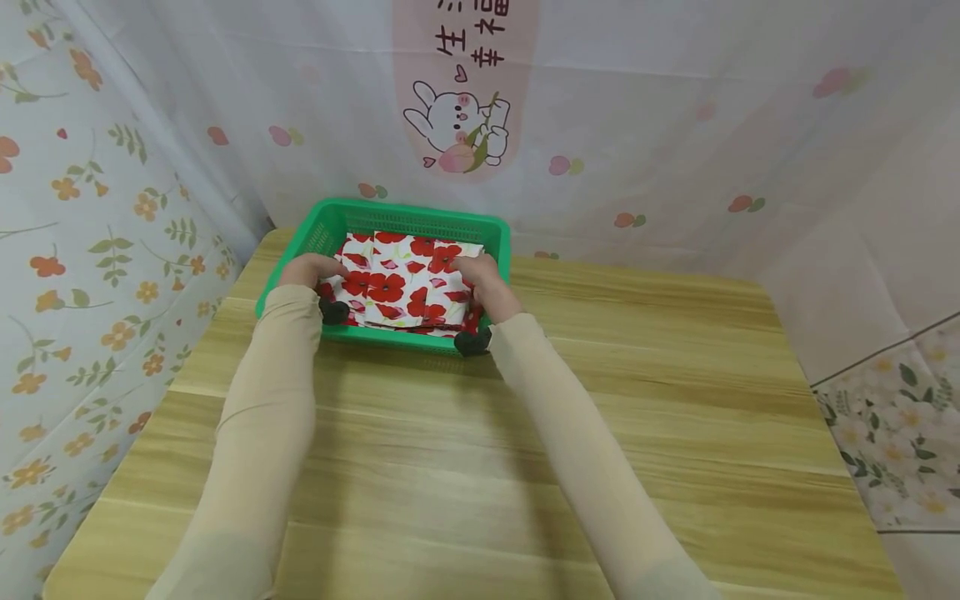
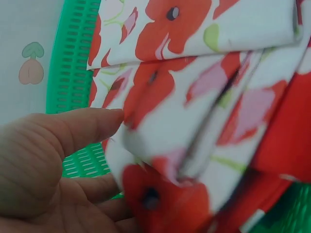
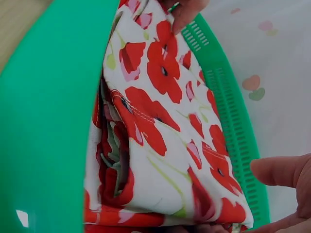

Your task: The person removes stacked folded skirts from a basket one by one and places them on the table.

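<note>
A folded white cloth with red poppies lies in a green slotted basket at the back left of the wooden table. My left hand is at the cloth's left edge. In the left wrist view its thumb touches the top of the cloth and its fingers curl beneath the folds. My right hand rests on the cloth's right edge. In the right wrist view its thumb stands apart from the cloth, over the basket wall.
The wooden table stretches in front of and to the right of the basket. Floral sheets hang close on the left and behind. The basket's back rim nearly touches the rear sheet.
</note>
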Action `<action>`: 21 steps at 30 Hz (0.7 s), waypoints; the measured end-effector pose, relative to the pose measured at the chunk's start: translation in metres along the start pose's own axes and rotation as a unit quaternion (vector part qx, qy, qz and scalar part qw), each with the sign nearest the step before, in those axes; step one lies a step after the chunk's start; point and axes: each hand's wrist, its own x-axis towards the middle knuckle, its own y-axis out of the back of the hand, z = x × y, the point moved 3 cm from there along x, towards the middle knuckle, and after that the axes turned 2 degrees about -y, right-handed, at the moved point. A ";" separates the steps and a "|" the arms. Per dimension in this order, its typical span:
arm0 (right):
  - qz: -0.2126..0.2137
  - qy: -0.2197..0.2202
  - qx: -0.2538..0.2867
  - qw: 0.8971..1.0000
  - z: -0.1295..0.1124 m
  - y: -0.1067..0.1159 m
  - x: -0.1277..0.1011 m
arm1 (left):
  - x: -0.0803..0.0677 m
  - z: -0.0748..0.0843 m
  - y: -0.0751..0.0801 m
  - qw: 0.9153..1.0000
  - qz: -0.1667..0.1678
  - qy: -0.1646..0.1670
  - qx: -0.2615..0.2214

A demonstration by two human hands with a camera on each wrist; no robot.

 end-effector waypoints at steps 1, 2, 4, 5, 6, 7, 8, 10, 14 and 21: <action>-0.002 0.002 0.007 1.000 0.000 0.000 0.000 | 0.036 -0.010 0.010 1.000 -0.002 0.008 0.002; -0.006 0.003 0.016 1.000 0.001 0.000 0.001 | 0.062 -0.018 0.018 1.000 0.004 0.011 0.010; -0.019 0.004 0.026 0.999 0.002 -0.001 0.001 | 0.099 -0.028 0.029 1.000 0.008 0.019 0.023; -0.026 0.002 0.032 0.999 0.002 -0.002 0.001 | 0.106 -0.031 0.031 0.999 0.019 0.025 0.027; -0.032 0.000 0.038 0.999 0.003 -0.002 0.002 | 0.094 -0.028 0.028 0.999 0.018 0.030 0.017; -0.036 -0.001 0.040 0.999 0.003 -0.003 0.002 | 0.079 -0.024 0.023 0.999 0.019 0.031 0.009; -0.037 -0.001 0.039 0.999 0.003 -0.003 0.002 | 0.060 -0.019 0.018 0.999 0.031 0.030 0.003; -0.035 0.003 0.035 0.999 0.003 -0.003 0.003 | 0.025 -0.011 0.011 1.000 0.023 0.019 -0.006; -0.034 0.026 0.035 0.998 0.002 -0.004 0.004 | 0.045 -0.013 0.018 1.000 0.021 -0.002 -0.006; -0.047 0.049 0.086 0.994 -0.006 -0.004 0.007 | 0.135 -0.031 0.039 0.999 0.030 -0.027 0.008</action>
